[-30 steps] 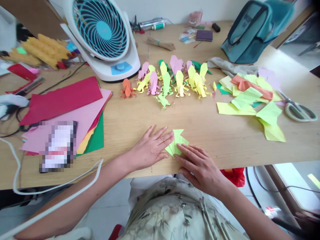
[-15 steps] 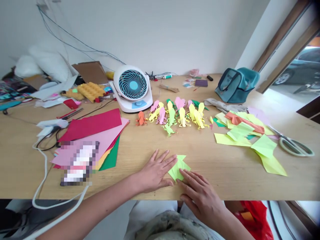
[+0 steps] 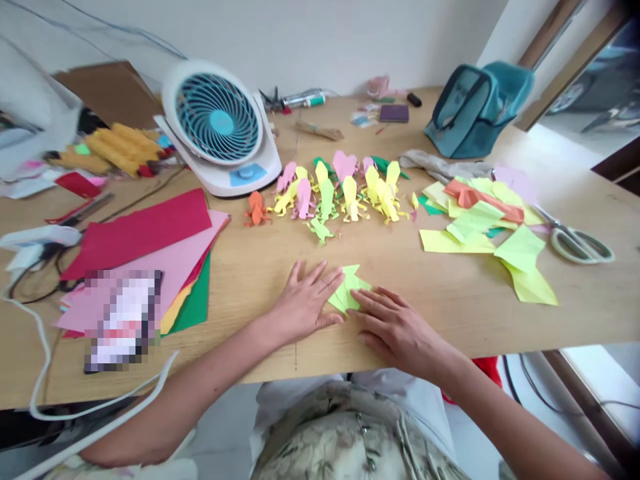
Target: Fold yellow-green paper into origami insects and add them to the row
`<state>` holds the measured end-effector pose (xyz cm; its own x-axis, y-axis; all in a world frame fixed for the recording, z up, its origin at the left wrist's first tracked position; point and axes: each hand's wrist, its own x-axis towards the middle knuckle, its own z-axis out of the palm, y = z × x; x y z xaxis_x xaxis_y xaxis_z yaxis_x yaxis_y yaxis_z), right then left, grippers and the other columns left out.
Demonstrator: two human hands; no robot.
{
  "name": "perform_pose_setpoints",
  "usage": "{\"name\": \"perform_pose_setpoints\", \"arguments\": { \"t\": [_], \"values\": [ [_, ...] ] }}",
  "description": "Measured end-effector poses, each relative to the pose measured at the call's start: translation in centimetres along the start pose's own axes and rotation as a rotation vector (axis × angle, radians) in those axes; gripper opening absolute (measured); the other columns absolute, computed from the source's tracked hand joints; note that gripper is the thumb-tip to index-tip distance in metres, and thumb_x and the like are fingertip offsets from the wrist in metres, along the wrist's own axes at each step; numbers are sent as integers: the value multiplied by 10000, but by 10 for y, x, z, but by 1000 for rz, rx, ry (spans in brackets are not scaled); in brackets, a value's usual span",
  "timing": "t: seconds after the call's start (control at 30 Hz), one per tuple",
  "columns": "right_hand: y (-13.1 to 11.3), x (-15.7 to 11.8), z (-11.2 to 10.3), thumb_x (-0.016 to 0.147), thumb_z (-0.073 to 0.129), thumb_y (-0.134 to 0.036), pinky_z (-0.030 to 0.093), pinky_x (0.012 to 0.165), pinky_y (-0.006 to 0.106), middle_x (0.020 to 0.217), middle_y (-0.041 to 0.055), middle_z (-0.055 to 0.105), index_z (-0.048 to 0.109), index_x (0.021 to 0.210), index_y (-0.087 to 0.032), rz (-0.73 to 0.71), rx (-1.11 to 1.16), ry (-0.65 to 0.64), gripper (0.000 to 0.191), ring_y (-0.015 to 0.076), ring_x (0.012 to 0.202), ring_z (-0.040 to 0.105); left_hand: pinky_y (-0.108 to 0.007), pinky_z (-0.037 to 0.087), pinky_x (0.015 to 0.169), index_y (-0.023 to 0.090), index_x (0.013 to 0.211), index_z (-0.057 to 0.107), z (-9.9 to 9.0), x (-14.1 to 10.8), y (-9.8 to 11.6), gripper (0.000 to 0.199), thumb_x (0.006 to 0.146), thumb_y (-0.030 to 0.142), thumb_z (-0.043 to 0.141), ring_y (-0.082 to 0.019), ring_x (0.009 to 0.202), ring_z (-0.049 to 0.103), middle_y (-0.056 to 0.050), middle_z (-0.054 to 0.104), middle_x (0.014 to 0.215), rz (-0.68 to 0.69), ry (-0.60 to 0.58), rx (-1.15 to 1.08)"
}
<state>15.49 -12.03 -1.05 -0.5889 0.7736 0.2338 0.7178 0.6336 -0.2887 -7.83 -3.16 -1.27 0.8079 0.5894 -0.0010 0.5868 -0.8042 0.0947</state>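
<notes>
A folded light-green paper (image 3: 349, 288) lies flat on the wooden table near its front edge. My left hand (image 3: 306, 298) rests over its left side, fingers spread and stretched out. From the right, my right hand (image 3: 393, 322) lays its extended fingertips on the paper's right edge. Both palms face down, and part of the paper is hidden under the fingers. Beyond my hands stands a group of folded paper frogs in several colours, among them a light-green one (image 3: 327, 198), an orange one (image 3: 257, 208) and a yellow one (image 3: 352, 198).
At the left, coloured sheets (image 3: 145, 230) lie under a blurred-out object (image 3: 123, 320). A white fan (image 3: 220, 120) stands behind. Paper scraps (image 3: 475, 223), scissors (image 3: 580, 243) and a grey glove (image 3: 440, 162) are at the right, near a teal bag (image 3: 475, 110). A white cable (image 3: 43, 353) runs at the left.
My view has shifted, so the table's things appear higher in the picture. Both hands stay on the green paper, with the right fingers almost in the same place on it.
</notes>
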Motion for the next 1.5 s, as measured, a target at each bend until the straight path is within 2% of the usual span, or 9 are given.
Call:
{"name": "perform_pose_setpoints", "arguments": {
  "t": [0.13,0.27,0.4,0.77,0.9,1.07,1.3,1.4,1.5],
  "values": [
    [3,0,0,983,497,-327,372,1132,529,1478,147,492,606,1291,-175,-4,8,-24,360,276,1364,470,-649,-46,1155,175,1524,299,-2,4,-2,793,922,691,328,-338,1469,242,-113,323,1578,7,-24,-22],
    [2,-1,1,984,494,-328,367,1135,528,1488,148,477,595,1306,-176,-6,9,-20,370,274,1379,450,-639,9,1160,183,1540,259,-3,-2,-3,827,906,711,326,-354,1494,145,-96,273,1600,51,-47,-16],
    [3,-2,2,985,492,-324,353,1145,522,1497,145,465,587,1318,-184,-9,19,-19,373,265,1391,435,-631,60,1159,205,1559,182,0,-8,-5,836,907,717,286,-348,1499,129,-109,266,1603,61,-41,-6],
    [1,-1,1,980,506,-333,378,1125,513,1471,146,499,577,1340,-196,11,34,19,391,267,1372,460,-609,43,1167,193,1569,118,2,-10,-11,864,903,723,270,-325,1503,130,-134,264,1602,25,-23,-6],
    [1,-1,3,984,498,-341,371,1129,513,1473,145,498,589,1326,-192,4,24,21,384,269,1371,459,-604,47,1166,184,1570,101,-2,-9,-8,874,903,722,268,-327,1503,127,-139,254,1605,-19,-31,13],
    [1,-2,3,973,518,-336,376,1122,504,1464,153,507,609,1299,-182,2,9,35,371,274,1358,471,-608,20,1167,168,1567,138,-7,-1,3,869,907,708,305,-328,1507,114,-177,263,1595,68,5,5],
    [2,9,-12,978,502,-346,400,1094,497,1387,143,586,565,1337,-181,-25,8,56,400,253,1274,549,-603,114,1171,201,1557,184,-1,4,7,726,969,605,318,-298,1507,151,-130,277,1599,64,-36,-74],
    [0,15,-10,983,486,-348,409,1091,476,1435,165,536,474,1422,-139,-40,-10,79,486,260,1324,503,-601,104,1177,212,1551,205,1,3,6,614,1011,481,319,-286,1511,136,-108,257,1608,66,-24,-92],
    [-3,14,-1,989,464,-366,372,1125,497,1509,169,443,421,1463,-132,-35,-30,14,530,278,1390,429,-570,93,1191,191,1551,198,3,2,7,583,1005,336,342,-270,1516,115,-104,212,1622,52,-10,-91]
  ]
}}
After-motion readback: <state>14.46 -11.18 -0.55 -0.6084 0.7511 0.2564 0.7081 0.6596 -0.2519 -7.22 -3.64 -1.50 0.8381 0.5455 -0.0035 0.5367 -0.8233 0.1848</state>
